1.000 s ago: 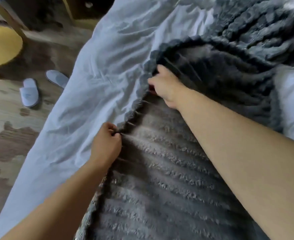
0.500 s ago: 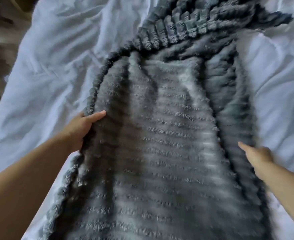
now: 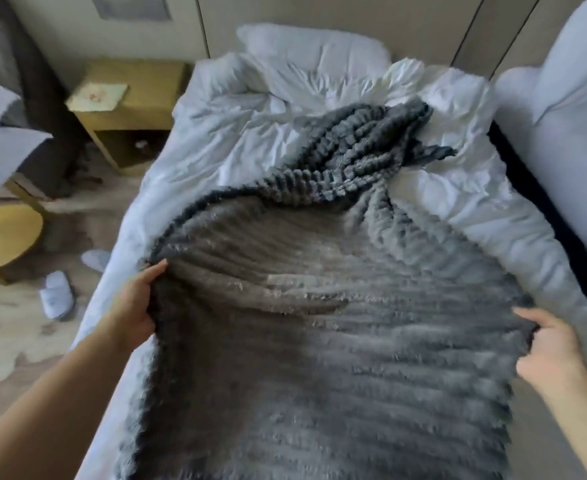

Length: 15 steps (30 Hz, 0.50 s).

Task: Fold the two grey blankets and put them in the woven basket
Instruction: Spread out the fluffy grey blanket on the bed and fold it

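Gripping the blanket [image 3: 319, 358] at both edges

Head view: the left hand [image 3: 134, 306] had its fingers clamped on the left edge, the right hand [image 3: 555, 351] on the right. The blanket lay on the bed [image 3: 243, 133], far end bunched.

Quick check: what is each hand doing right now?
Left hand: grips the left edge of the fluffy grey ribbed blanket.
Right hand: grips the same blanket's right edge.

Rumpled white duvet [image 3: 243, 109], wood nightstand [image 3: 136, 98] at left, slippers [image 3: 56, 294] on floor [image 3: 15, 334].
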{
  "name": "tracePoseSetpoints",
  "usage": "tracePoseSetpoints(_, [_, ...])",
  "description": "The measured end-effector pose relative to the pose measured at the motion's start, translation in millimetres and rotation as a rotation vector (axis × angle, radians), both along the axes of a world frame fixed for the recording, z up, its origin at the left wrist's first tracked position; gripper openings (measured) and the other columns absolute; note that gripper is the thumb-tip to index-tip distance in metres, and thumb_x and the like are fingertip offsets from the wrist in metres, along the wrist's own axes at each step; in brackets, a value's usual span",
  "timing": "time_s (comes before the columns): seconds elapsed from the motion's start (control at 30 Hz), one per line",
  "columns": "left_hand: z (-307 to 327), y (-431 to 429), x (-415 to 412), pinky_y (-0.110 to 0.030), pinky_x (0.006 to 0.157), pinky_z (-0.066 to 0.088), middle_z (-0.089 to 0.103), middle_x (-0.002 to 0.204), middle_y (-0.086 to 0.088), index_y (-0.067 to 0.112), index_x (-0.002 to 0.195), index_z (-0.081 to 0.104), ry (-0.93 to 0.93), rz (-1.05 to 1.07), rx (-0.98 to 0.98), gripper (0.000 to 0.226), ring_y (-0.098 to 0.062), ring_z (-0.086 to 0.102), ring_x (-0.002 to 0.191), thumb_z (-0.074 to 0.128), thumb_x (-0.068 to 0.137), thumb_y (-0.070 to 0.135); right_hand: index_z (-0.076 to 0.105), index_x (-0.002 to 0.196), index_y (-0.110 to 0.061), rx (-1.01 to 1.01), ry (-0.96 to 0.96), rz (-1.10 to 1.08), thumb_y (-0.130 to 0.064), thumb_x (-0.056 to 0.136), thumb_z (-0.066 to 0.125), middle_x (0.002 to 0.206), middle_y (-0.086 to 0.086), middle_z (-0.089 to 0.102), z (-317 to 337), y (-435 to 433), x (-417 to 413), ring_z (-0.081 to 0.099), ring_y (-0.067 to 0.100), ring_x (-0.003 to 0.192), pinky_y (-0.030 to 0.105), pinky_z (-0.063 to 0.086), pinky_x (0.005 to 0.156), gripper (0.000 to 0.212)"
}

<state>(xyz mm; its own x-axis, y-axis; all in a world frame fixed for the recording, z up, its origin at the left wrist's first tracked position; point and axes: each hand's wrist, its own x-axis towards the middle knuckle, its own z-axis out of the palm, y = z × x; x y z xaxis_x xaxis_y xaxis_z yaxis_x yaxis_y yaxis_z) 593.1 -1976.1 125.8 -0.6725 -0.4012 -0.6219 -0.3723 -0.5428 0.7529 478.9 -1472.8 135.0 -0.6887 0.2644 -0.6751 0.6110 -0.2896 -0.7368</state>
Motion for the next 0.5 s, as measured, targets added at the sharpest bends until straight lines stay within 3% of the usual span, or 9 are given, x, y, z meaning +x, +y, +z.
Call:
tracePoseSetpoints(0.07, [37.6,2.0,22.6,-0.027,0.048,0.056,0.073,0.066,-0.003,0.014,0.063,0.077,0.057,0.068,0.041,0.038,-0.015,0.07,0.056,0.051,0.09,0.021,0.075,0.103,-0.019,-0.085,0.068,-0.041,-0.044,0.092,0.049,0.104,0.008,0.073,28.4,12.7,27.5,0.071,0.027,0.087,0.04,0.056,0.08,0.038])
tracePoseSetpoints(0.13, [64.3,6.9,45.1,-0.028,0.044,0.055,0.071,0.058,-0.006,0.01,0.057,0.075,0.005,0.013,0.025,0.038,-0.019,0.068,0.049,0.05,0.085,0.019,0.078,0.095,-0.018,-0.059,-0.008,0.098,-0.054,0.092,0.049,0.099,0.008,0.074,41.6,18.7,54.1,0.071,0.025,0.091,0.036,0.057,0.079,0.046])
tracePoseSetpoints(0.2, [84.8,17.7,62.2,-0.035,0.052,0.058,0.073,0.072,-0.016,0.004,0.071,0.077,-0.131,-0.21,0.007,0.035,-0.027,0.072,0.062,0.057,0.082,0.03,0.073,0.106,-0.009,0.028,-0.135,0.315,-0.048,0.089,0.058,0.108,0.017,0.07,51.4,21.2,70.1,0.065,0.035,0.103,0.045,0.051,0.092,0.045])
tracePoseSetpoints(0.27, [100.5,29.2,70.2,-0.038,0.059,0.059,0.073,0.089,-0.02,0.001,0.086,0.077,-0.248,-0.444,-0.039,0.043,-0.03,0.073,0.075,0.061,0.083,0.041,0.075,0.097,0.0,0.07,-0.187,0.497,-0.033,0.089,0.058,0.103,0.026,0.07,71.1,21.4,70.3,0.069,0.039,0.09,0.048,0.053,0.085,0.038])
tracePoseSetpoints(0.3, [107.4,33.2,69.5,-0.036,0.058,0.059,0.074,0.09,-0.019,0.001,0.09,0.076,-0.226,-0.463,-0.076,0.043,-0.027,0.073,0.074,0.059,0.086,0.041,0.076,0.09,0.001,0.091,-0.149,0.513,-0.027,0.091,0.056,0.094,0.025,0.071,84.0,21.3,65.5,0.071,0.037,0.079,0.047,0.056,0.078,0.034])
tracePoseSetpoints(0.37, [120.9,40.9,58.6,-0.031,0.058,0.06,0.071,0.089,-0.015,0.006,0.098,0.068,-0.033,-0.323,-0.154,0.029,-0.02,0.072,0.067,0.052,0.094,0.03,0.071,0.097,0.0,0.079,0.023,0.388,-0.015,0.09,0.054,0.082,0.017,0.072,108.8,20.8,49.3,0.07,0.03,0.07,0.045,0.055,0.078,0.023])
tracePoseSetpoints(0.43, [131.4,52.1,49.1,-0.029,0.06,0.057,0.065,0.089,-0.012,0.013,0.099,0.06,0.13,-0.139,-0.226,0.014,-0.015,0.069,0.059,0.047,0.097,0.019,0.065,0.104,-0.001,-0.044,0.25,0.165,-0.003,0.071,0.063,0.083,0.014,0.069,127.1,23.1,42.9,0.069,0.028,0.071,0.043,0.054,0.082,0.034])
tracePoseSetpoints(0.47, [130.7,56.2,46.5,-0.031,0.062,0.056,0.065,0.091,-0.013,0.014,0.1,0.06,0.137,-0.061,-0.226,0.013,-0.016,0.069,0.059,0.048,0.096,0.017,0.064,0.099,-0.005,-0.111,0.322,0.093,-0.004,0.062,0.065,0.085,0.015,0.067,131.2,24.9,43.8,0.069,0.027,0.069,0.041,0.056,0.078,0.037])
tracePoseSetpoints(0.5, [127.2,58.9,44.2,-0.034,0.067,0.056,0.066,0.095,-0.014,0.013,0.104,0.062,0.092,-0.028,-0.212,0.016,-0.019,0.069,0.064,0.053,0.091,0.018,0.064,0.094,-0.01,-0.123,0.333,0.067,-0.008,0.065,0.065,0.089,0.016,0.066,131.4,26.9,47.3,0.069,0.027,0.07,0.039,0.057,0.073,0.029])
